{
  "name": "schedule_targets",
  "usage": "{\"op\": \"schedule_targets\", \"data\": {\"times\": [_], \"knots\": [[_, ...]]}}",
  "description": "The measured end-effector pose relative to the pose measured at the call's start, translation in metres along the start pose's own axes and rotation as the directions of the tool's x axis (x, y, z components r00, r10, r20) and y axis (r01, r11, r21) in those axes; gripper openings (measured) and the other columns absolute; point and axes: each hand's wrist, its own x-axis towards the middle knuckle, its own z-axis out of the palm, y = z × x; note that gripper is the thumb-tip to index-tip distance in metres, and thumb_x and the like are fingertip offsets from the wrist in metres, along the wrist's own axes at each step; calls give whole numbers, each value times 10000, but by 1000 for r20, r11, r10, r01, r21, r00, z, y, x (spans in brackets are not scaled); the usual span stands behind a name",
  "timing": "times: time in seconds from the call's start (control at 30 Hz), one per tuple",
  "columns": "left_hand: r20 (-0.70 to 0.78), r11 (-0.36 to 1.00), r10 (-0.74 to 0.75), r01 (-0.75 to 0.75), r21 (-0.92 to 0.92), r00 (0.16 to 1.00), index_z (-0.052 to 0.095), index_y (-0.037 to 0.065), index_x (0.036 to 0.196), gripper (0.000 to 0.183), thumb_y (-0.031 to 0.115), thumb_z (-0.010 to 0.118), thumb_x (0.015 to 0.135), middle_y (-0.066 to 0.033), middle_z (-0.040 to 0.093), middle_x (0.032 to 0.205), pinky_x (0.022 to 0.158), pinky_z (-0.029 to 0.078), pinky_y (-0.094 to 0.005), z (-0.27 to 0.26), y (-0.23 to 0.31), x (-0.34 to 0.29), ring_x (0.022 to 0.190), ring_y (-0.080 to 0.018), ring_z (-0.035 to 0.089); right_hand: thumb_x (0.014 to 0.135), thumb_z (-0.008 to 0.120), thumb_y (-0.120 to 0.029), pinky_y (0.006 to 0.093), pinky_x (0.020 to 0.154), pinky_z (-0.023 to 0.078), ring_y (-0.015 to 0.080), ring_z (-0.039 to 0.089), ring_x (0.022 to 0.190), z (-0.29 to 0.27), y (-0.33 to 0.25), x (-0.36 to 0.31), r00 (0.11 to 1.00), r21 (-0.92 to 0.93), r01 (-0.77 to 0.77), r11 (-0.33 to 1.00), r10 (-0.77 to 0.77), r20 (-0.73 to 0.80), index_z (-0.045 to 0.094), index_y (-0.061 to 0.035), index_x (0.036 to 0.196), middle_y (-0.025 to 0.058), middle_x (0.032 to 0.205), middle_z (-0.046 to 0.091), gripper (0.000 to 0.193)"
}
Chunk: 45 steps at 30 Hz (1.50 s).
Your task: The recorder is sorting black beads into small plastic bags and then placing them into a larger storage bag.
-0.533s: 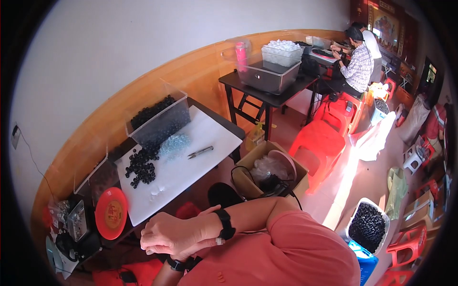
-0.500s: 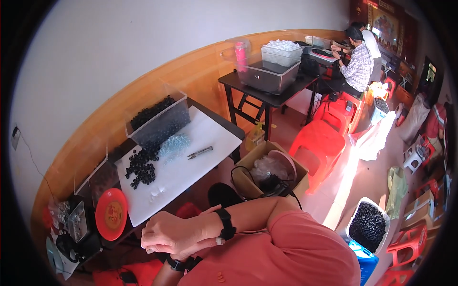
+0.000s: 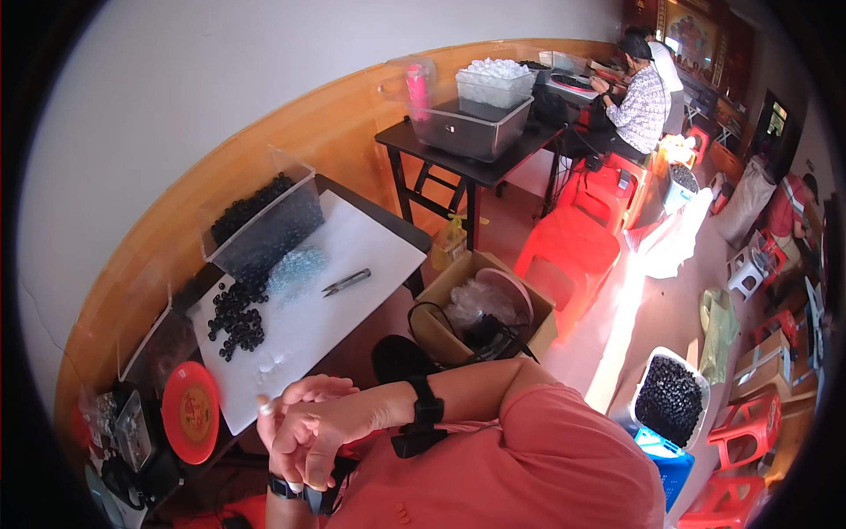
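My right hand (image 3: 339, 423) crosses in front of my left, its fingers bent down to the black wristband (image 3: 286, 488) on my left wrist. Behind it, my left hand (image 3: 291, 398) stretches its fingers apart and holds nothing; one finger has a white tip covering. Another black band (image 3: 426, 402) circles my right wrist. Beyond the hands, a white board (image 3: 352, 310) lies on a dark table. It carries loose black beads (image 3: 236, 322), a heap of pale blue clear bits (image 3: 297, 271) and small thread snips (image 3: 347, 281). A clear bin (image 3: 286, 220) of black beads sits at its far edge.
A red plate (image 3: 190, 413) is left of the board. Right of it stand a cardboard box (image 3: 544, 331) and red plastic stools (image 3: 568, 256). A bead-filled tub (image 3: 670, 401) is on the floor. Farther off, people (image 3: 643, 106) work at another table.
My left hand has let go of my right wrist, and its fingers now spread out behind the right hand. My right hand has opened from a fist and reaches to my left wrist. The view has shifted slightly.
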Motion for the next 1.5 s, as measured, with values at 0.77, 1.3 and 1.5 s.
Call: {"op": "schedule_targets", "data": {"times": [0.77, 1.3, 1.5], "knots": [[-219, 902, -415, 431, 29, 883, 656, -46, 1223, 729, 391, 691, 640, -167, 667, 1111, 962, 449, -331, 40, 22, -4, 1039, -244, 623, 869, 636, -210, 633, 978, 423, 189, 612, 1162, 27, -7, 4, 792, 215, -557, 802, 436, 428, 726, -170, 1115, 27, 1197, 686, 266], [8, 421, 127, -61, 905, 992, 689, 23, 1046, 398, 187, 772, 693, -143, 670, 936, 768, 506, -393, 9, -30, -25, 826, -300, 637, 739, 736, -243, 439, 650, 532, 283, 698, 771, 69, -146, 61, -193, -397, 328, -857, 350, -917, 708, -28, 797, 111, 792, 715, 224], [-310, 392, 289, 183, 902, 906, 643, -4, 967, 224, -2, 697, 750, -134, 626, 831, 637, 481, -367, -57, -10, -67, 723, -296, 604, 743, 635, -202, 477, 640, 522, 356, 681, 795, 50, -275, 109, 205, 55, 843, -535, 224, -953, 699, -77, 774, 151, 861, 670, 144]]}}
